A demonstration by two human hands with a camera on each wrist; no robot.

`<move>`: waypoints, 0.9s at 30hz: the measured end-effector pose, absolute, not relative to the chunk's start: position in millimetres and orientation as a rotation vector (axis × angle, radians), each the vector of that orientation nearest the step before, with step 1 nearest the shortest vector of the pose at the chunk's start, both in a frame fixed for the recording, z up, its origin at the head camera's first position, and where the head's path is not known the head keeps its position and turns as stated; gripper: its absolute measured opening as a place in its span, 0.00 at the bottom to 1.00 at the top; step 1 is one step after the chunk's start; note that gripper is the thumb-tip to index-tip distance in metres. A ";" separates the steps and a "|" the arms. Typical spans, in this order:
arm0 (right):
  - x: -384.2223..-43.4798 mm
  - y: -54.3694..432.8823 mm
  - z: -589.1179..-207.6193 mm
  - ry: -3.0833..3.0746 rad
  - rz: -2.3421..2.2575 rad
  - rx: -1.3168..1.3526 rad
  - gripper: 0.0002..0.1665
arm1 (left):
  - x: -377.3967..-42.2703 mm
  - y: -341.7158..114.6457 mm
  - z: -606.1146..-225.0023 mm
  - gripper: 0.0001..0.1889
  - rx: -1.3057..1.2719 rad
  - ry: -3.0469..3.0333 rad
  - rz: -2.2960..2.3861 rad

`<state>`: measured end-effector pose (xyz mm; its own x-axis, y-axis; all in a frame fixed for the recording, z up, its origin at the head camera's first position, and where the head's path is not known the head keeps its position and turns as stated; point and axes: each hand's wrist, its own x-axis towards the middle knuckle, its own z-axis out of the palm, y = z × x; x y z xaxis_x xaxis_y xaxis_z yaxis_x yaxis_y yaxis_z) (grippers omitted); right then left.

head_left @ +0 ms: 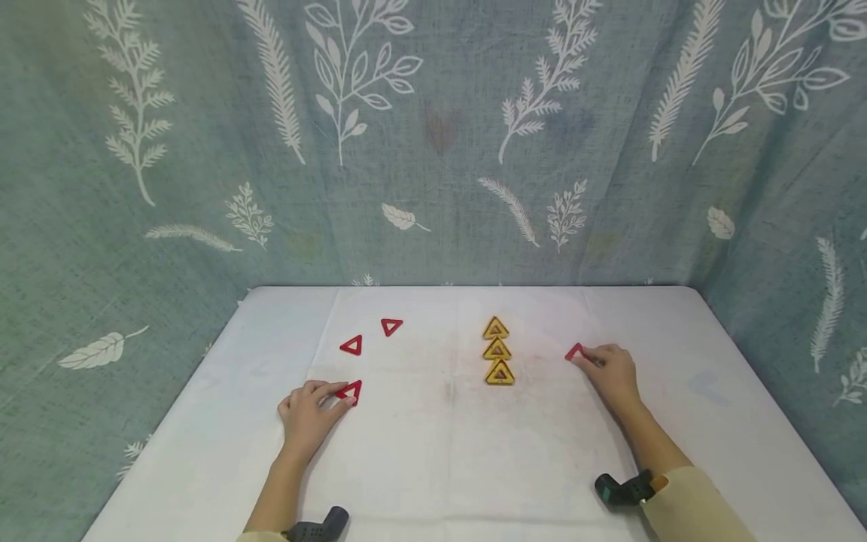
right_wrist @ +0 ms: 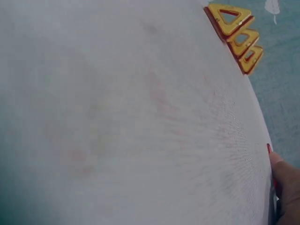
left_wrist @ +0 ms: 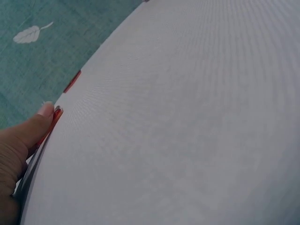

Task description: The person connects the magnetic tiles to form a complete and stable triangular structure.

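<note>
At the left of the white table, my left hand (head_left: 306,416) pinches a red triangle frame (head_left: 358,389) between thumb and fingers. In the left wrist view the thumb lies along that red triangle (left_wrist: 52,124). Over on the right, my right hand (head_left: 613,374) pinches another red triangle frame (head_left: 572,351), whose far part my fingers cover. Only a sliver of this red triangle (right_wrist: 269,148) shows in the right wrist view. Between the hands, three yellow triangles (head_left: 499,382) stand in a column, with red edges visible under them (right_wrist: 216,23). Whether either held triangle touches the table I cannot tell.
Two loose red triangles lie beyond my left hand, one nearer (head_left: 360,345) and one farther back (head_left: 391,321). The white tabletop (head_left: 433,459) ends at a leaf-patterned green-blue cloth (head_left: 447,226) behind and at both sides. Dark wrist devices (head_left: 615,491) sit on both arms.
</note>
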<state>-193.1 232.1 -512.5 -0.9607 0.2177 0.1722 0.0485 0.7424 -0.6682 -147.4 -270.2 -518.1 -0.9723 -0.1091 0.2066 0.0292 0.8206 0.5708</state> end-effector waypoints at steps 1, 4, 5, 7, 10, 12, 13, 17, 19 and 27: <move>-191.4 231.8 -512.5 -2.707 1.029 -0.206 0.25 | -147.3 -270.2 -518.7 0.18 0.063 -2.771 -0.876; -187.0 231.5 -512.5 -2.718 1.029 -0.185 0.25 | -147.4 -270.3 -519.9 0.19 0.059 -2.765 -0.874; -185.7 231.5 -512.3 -2.720 1.025 -0.173 0.24 | -147.5 -270.2 -520.4 0.19 0.059 -2.765 -0.872; -182.9 231.3 -512.1 -2.722 1.016 -0.141 0.24 | -146.8 -269.4 -520.7 0.19 0.057 -2.765 -0.889; -178.4 231.2 -511.9 -2.722 1.010 -0.098 0.24 | -144.0 -266.8 -519.8 0.19 0.042 -2.751 -0.925; -175.4 231.1 -512.1 -2.724 1.009 -0.080 0.23 | -141.2 -264.3 -518.9 0.18 0.024 -2.740 -0.953; -173.8 231.1 -512.2 -2.725 1.011 -0.072 0.23 | -139.6 -263.1 -518.5 0.18 0.013 -2.736 -0.961; -167.5 231.1 -512.1 -2.731 1.022 -0.048 0.24 | -133.9 -258.5 -516.7 0.16 -0.037 -2.713 -0.992; -164.6 230.6 -512.0 -2.728 1.028 -0.034 0.23 | -131.8 -256.7 -516.1 0.15 -0.054 -2.704 -0.988; -151.9 222.6 -513.7 -2.697 1.025 0.034 0.19 | -122.1 -244.2 -516.1 0.14 -0.066 -2.659 -0.964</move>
<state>-151.9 222.6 -513.7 -0.9670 0.0683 0.2453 -0.1119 0.7512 -0.6505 -122.1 -244.2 -516.1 -0.9504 -0.0619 0.3049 0.1478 0.7724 0.6176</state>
